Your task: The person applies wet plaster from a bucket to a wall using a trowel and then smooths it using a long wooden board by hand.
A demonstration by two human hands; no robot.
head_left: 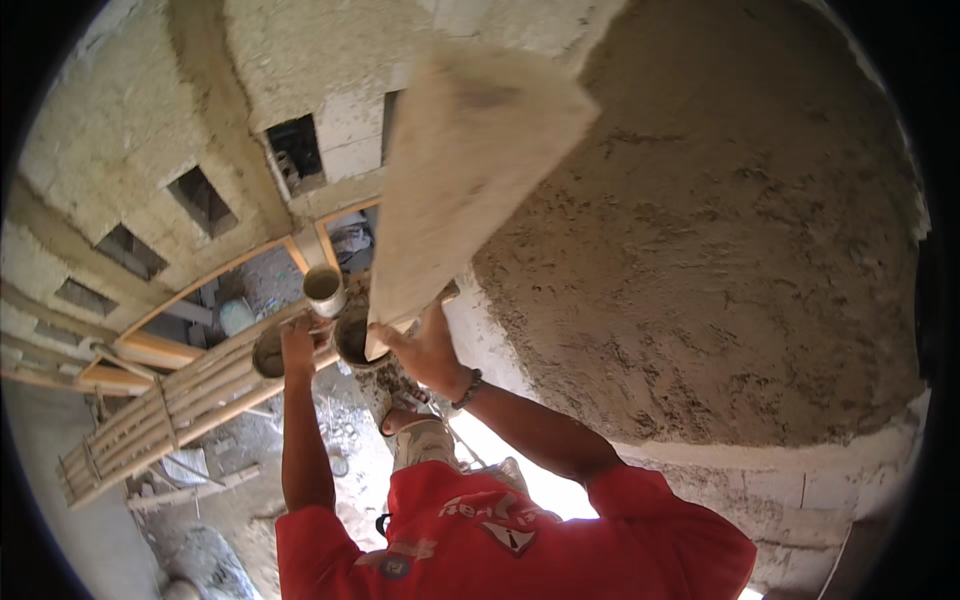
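Observation:
My right hand (432,352), with a dark bracelet at the wrist, grips the lower end of a long wooden board (470,150). The board stands up in front of me, widening toward its far end, which motion blurs. Its lower tip overlaps a mortar-smeared bucket (352,342). Closed at the rim of a second bucket (268,354) is my left hand (299,342); its fingers are partly hidden. Right of the board, rough wet-looking grey-brown plaster (730,240) covers much of the wall.
A pale bucket (323,288) stands just beyond my hands. Lashed bamboo poles (180,408) form a platform at left, above a rubble-strewn floor (250,470). The far wall has several square holes (202,200) and wooden frames (160,345). Bare blocks (800,488) show below the plaster.

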